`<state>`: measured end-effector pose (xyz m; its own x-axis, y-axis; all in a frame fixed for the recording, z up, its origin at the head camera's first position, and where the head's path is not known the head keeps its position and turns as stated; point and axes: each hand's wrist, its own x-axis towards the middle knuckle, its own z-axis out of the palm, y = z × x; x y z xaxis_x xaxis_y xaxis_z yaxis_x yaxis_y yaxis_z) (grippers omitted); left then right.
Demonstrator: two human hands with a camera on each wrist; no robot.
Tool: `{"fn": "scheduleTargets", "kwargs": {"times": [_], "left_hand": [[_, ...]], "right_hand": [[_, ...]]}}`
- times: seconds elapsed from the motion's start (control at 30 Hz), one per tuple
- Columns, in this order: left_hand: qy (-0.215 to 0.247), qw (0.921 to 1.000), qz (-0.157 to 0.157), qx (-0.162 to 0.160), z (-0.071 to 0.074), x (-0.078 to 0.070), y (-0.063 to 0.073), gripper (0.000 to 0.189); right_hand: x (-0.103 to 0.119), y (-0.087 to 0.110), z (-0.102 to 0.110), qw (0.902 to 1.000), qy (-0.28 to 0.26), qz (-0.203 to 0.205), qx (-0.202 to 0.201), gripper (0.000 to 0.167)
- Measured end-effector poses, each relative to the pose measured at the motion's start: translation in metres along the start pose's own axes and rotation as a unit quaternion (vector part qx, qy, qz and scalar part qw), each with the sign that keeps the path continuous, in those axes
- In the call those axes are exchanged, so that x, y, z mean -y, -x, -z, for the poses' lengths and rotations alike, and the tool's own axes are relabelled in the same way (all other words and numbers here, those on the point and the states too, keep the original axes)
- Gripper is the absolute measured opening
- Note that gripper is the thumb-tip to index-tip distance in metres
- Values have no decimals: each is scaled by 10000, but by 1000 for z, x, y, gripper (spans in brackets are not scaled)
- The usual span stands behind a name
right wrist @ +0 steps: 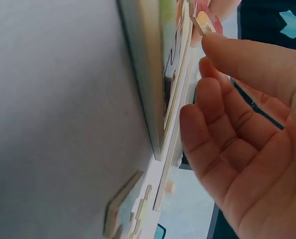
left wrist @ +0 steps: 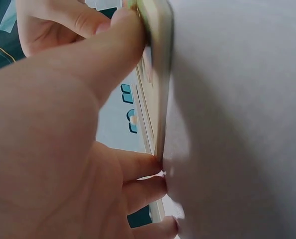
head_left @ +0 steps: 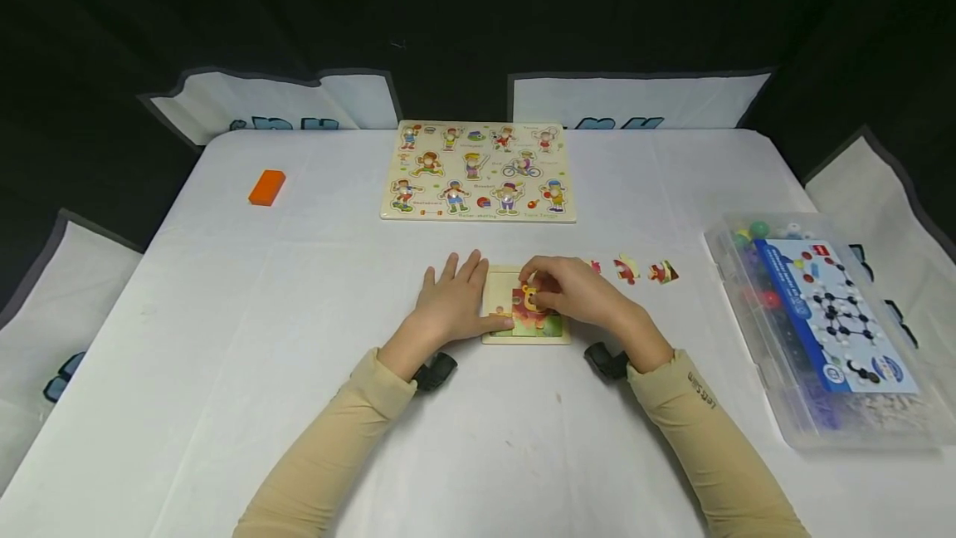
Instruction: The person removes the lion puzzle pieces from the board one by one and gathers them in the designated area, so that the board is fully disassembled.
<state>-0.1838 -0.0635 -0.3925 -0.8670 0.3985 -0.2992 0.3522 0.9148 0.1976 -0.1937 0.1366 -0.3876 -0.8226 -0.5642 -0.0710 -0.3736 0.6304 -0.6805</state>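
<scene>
A small wooden puzzle tray (head_left: 499,284) lies in front of the person, with red and green picture pieces (head_left: 548,326) in its lower part. The left hand (head_left: 453,305) lies along the tray's left side, fingers stretched out flat. Its thumb (left wrist: 120,47) presses on the tray's lower left, while other fingertips touch the table by the edge. Over the tray, the right hand (head_left: 578,293) pinches a red and yellow puzzle piece (right wrist: 203,21) between thumb and fingers, tilted above the other pieces. Part of the tray's upper right is hidden beneath this hand.
Loose puzzle pieces (head_left: 626,270) lie right of the tray. Behind it is a larger wooden board (head_left: 478,173) with pictures of children. An orange block (head_left: 266,188) sits at the back left. A clear plastic box (head_left: 754,347) with a blue booklet (head_left: 840,318) stands at right.
</scene>
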Motion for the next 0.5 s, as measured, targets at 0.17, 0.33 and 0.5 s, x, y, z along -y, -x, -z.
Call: {"fn": "scheduleTargets", "kwargs": {"times": [0.17, 0.33, 0.5], "left_hand": [[7, 10000, 13, -20, 0, 0, 0, 101], [6, 10000, 24, -14, 0, 0, 0, 101], [34, 10000, 27, 5, 1, 0, 1, 101]], "right_hand": [[2, 0, 0, 9997, -209, 112, -27, 20], [3, 0, 0, 9992, -340, 204, -17, 20], [-1, 0, 0, 9997, -222, 85, 76, 19]]}}
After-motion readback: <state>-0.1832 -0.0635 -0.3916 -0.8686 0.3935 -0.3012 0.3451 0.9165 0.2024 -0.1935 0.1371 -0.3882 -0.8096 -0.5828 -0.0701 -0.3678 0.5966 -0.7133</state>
